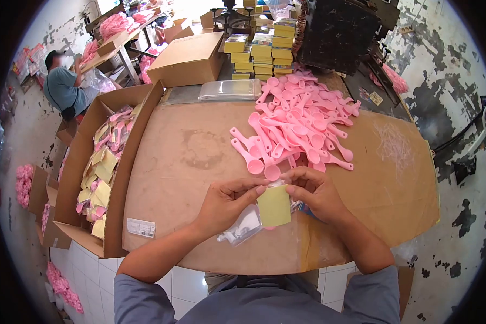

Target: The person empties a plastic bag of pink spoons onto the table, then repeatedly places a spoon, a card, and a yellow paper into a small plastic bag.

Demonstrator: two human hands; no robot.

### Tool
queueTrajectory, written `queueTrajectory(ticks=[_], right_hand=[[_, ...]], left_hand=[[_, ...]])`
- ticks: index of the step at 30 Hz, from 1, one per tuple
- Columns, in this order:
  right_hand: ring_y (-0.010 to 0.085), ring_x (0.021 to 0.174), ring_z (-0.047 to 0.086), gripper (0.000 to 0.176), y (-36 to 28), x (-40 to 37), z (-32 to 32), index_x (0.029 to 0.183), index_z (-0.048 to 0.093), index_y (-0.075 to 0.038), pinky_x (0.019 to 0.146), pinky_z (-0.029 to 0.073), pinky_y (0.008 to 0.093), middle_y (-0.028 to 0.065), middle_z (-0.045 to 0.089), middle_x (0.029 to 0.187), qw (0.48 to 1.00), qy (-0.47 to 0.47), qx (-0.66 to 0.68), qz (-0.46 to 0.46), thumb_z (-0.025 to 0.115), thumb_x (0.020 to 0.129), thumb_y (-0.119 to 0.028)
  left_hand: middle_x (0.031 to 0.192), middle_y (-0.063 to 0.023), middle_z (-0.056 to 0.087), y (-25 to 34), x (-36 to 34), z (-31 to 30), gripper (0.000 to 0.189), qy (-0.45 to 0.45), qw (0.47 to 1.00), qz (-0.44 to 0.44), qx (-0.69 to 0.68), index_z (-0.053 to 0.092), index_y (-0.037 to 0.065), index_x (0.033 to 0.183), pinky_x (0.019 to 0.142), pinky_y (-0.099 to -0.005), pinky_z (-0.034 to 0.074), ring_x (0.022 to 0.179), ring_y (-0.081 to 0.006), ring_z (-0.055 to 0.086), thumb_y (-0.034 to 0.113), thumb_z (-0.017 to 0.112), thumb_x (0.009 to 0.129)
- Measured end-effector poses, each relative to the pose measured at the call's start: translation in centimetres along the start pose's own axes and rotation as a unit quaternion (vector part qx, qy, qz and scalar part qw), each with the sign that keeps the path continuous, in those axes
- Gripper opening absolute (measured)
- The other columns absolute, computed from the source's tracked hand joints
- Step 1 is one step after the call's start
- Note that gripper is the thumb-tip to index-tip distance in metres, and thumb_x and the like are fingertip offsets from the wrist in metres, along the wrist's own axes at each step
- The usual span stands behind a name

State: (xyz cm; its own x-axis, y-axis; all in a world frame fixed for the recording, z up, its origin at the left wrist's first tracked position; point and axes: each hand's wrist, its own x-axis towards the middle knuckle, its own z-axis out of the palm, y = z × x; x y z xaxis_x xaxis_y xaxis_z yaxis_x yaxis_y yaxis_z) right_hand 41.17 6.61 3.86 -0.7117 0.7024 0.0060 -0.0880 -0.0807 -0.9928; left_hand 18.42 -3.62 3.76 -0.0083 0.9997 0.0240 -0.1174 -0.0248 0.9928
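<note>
Between both hands is a small clear plastic bag (276, 183) with a yellow card (274, 207) at its front. My left hand (229, 201) pinches the bag's upper left edge between thumb and fingers. At the upper right edge, my right hand (319, 195) pinches it the same way. A bit of pink shows below the card; the rest behind it is hidden. Flat clear bags (244, 227) lie on the table by my left wrist. Just beyond my fingertips spreads a heap of pink plastic measuring spoons (297, 121).
A long open carton (137, 146) at the left holds packed pink spoons with yellow cards. Stacks of yellow-edged cards (262, 54), a closed cardboard box (186, 56) and a clear plastic-wrapped pack (229, 89) stand at the back. Another person (65, 83) sits far left.
</note>
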Motion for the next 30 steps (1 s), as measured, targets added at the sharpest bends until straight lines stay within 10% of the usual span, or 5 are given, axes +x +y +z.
queueTrajectory(ticks=[30], right_hand=[[0.0105, 0.098, 0.064, 0.015, -0.5, -0.3, -1.4, 0.109, 0.074, 0.000, 0.085, 0.053, 0.0266, 0.0042, 0.069, 0.107, 0.995, -0.040, -0.080, -0.050, 0.071, 0.095, -0.003]], left_hand=[[0.118, -0.0118, 0.074, -0.3, 0.9, -1.6, 0.025, -0.083, 0.996, -0.012, 0.005, 0.071, -0.002, 0.124, 0.086, -0.0310, 0.059, 0.101, -0.0143, 0.070, 0.011, 0.063, 0.103]])
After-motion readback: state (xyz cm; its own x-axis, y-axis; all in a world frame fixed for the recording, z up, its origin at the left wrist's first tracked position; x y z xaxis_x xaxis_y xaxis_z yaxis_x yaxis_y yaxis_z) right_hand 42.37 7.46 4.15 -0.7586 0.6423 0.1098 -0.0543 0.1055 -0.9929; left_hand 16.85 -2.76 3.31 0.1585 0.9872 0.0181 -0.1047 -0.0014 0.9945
